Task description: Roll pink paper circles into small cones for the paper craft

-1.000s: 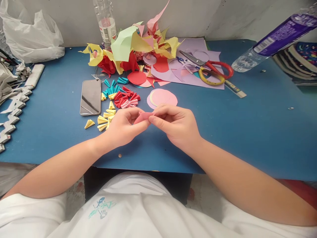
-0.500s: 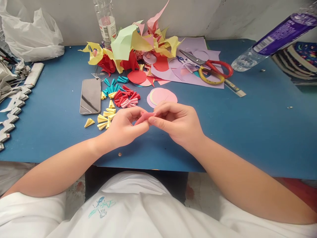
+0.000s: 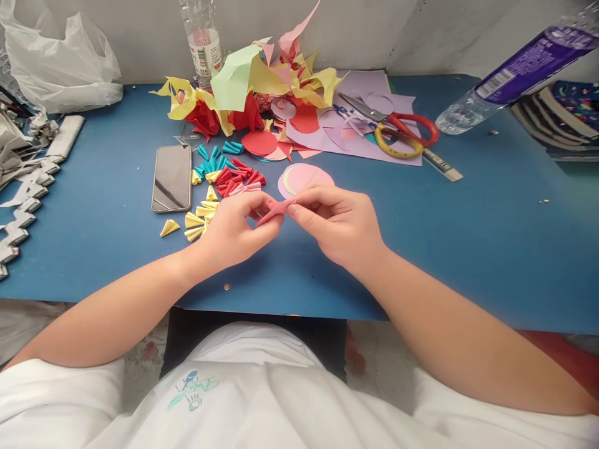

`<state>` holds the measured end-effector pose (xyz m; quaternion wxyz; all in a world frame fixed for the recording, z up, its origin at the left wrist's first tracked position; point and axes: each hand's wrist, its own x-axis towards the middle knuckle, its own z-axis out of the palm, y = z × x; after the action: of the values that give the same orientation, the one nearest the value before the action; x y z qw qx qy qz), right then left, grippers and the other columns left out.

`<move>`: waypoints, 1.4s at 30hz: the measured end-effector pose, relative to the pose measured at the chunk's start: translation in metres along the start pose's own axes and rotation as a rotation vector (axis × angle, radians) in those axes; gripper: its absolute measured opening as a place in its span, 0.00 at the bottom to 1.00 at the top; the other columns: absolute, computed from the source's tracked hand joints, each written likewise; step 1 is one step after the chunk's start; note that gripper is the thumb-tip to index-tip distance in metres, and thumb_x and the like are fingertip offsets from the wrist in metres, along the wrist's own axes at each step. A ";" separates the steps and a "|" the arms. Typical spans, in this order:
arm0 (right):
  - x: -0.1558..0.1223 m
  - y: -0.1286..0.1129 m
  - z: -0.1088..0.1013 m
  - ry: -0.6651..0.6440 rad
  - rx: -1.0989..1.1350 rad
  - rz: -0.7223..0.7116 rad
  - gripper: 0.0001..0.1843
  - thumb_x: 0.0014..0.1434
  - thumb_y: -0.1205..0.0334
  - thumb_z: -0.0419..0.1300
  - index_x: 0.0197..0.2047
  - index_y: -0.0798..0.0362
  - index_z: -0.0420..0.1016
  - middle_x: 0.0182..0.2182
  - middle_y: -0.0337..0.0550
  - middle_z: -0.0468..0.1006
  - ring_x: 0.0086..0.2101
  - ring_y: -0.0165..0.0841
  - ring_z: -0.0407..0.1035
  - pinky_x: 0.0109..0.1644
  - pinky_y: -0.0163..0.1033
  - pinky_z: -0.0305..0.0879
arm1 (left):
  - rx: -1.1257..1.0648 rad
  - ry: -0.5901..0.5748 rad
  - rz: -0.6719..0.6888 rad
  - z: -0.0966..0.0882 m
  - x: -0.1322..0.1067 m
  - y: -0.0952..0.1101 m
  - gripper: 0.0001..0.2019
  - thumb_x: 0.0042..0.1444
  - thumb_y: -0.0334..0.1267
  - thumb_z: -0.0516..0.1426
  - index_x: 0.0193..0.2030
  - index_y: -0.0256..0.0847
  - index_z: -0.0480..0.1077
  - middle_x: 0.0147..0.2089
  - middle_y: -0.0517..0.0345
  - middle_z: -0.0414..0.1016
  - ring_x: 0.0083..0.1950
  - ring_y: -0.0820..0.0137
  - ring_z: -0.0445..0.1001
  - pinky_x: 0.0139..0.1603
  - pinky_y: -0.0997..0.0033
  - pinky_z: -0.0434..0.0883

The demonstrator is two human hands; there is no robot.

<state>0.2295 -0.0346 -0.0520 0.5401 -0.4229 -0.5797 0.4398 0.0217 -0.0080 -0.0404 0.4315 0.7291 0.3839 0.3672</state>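
A small pink paper piece [image 3: 276, 211] is pinched between both my hands above the blue table [image 3: 491, 237]. My left hand [image 3: 234, 234] grips its lower end with fingers closed. My right hand [image 3: 339, 224] pinches its upper end between thumb and fingertips. The paper looks rolled into a narrow cone. Just beyond my hands lie pink paper circles [image 3: 304, 176] and heaps of small rolled cones in red [image 3: 238, 178], teal [image 3: 213, 156], pink and yellow [image 3: 199, 219].
A phone [image 3: 171, 178] lies left of the cones. Behind are a heap of coloured paper scraps [image 3: 253, 87], scissors [image 3: 397, 128] on lilac sheets, a bottle [image 3: 202, 40], a white plastic bag [image 3: 60, 68], folded white paper chains [image 3: 23, 193] at left and a tilted bottle [image 3: 510, 75] over books at right.
Both hands have shifted slightly away from me with the pink paper. The paper looks rolled tighter and narrower than before.
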 end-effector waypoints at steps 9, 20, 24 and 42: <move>0.000 0.005 0.001 -0.019 0.018 -0.012 0.13 0.60 0.45 0.86 0.36 0.42 0.94 0.35 0.45 0.87 0.37 0.41 0.77 0.43 0.50 0.77 | 0.075 -0.025 0.032 0.000 0.002 -0.001 0.10 0.57 0.39 0.64 0.29 0.44 0.68 0.30 0.61 0.73 0.34 0.69 0.69 0.39 0.66 0.71; 0.000 0.023 -0.001 -0.057 -0.061 -0.127 0.17 0.65 0.41 0.84 0.40 0.44 0.91 0.34 0.42 0.84 0.34 0.36 0.74 0.33 0.43 0.69 | 0.156 -0.030 0.148 0.000 0.000 -0.001 0.08 0.58 0.37 0.60 0.30 0.45 0.65 0.29 0.63 0.69 0.34 0.71 0.67 0.39 0.69 0.70; 0.002 0.026 -0.002 -0.075 -0.051 -0.198 0.17 0.70 0.39 0.80 0.43 0.43 0.93 0.36 0.43 0.83 0.36 0.36 0.75 0.34 0.44 0.72 | 0.168 -0.044 0.154 -0.001 0.001 -0.002 0.09 0.59 0.36 0.60 0.30 0.45 0.64 0.28 0.64 0.65 0.33 0.71 0.66 0.39 0.69 0.71; 0.000 0.016 -0.004 -0.046 -0.123 -0.230 0.21 0.72 0.34 0.77 0.41 0.44 0.90 0.33 0.43 0.81 0.33 0.37 0.72 0.33 0.45 0.69 | 0.095 -0.056 0.185 -0.002 0.003 -0.005 0.06 0.63 0.38 0.63 0.36 0.44 0.72 0.31 0.62 0.73 0.35 0.69 0.73 0.43 0.69 0.77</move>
<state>0.2332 -0.0307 -0.0674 0.5467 -0.3758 -0.6625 0.3479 0.0202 -0.0034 -0.0435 0.3711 0.7911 0.3196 0.3665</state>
